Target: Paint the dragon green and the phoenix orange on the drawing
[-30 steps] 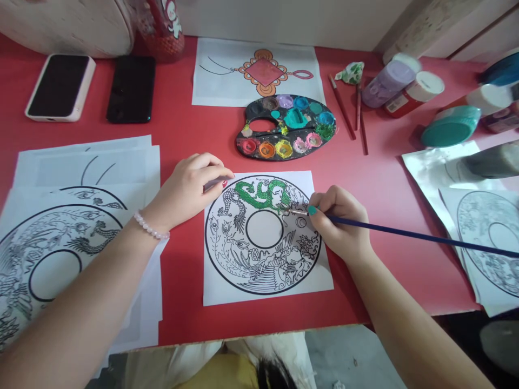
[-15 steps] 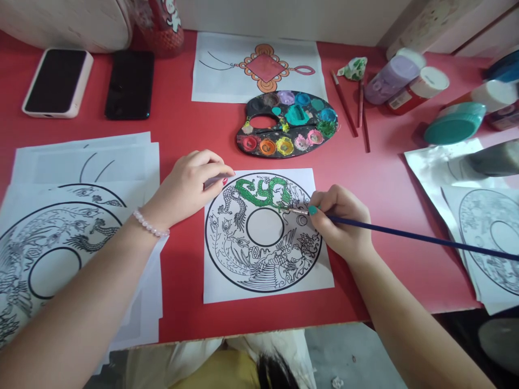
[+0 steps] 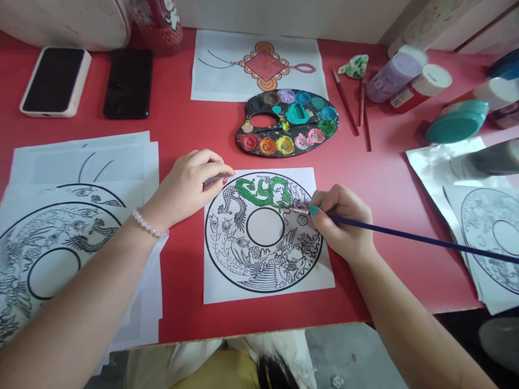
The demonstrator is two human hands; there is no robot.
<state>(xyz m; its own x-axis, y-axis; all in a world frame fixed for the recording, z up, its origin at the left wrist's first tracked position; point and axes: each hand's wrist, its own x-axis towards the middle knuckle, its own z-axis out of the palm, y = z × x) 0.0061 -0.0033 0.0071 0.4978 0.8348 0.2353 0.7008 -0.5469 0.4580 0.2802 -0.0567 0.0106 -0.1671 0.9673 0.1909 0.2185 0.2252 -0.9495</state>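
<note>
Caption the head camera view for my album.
Right hand holds a blue brush to a drawing part-painted green, left hand at its upper left corner.

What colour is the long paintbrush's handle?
The paintbrush handle is dark blue; it shows best in the head view, beyond the right hand.

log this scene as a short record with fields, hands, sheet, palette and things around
right hand: gripping a blue-handled brush, tip at the green area
left hand: beside the sheet's upper left corner, no tool
sheet: round line design, partly green near the top, otherwise mostly unpainted
palette: black, many colours, beyond the sheet
left side: stacked sheets, black phone
right side: paint bottles
</note>
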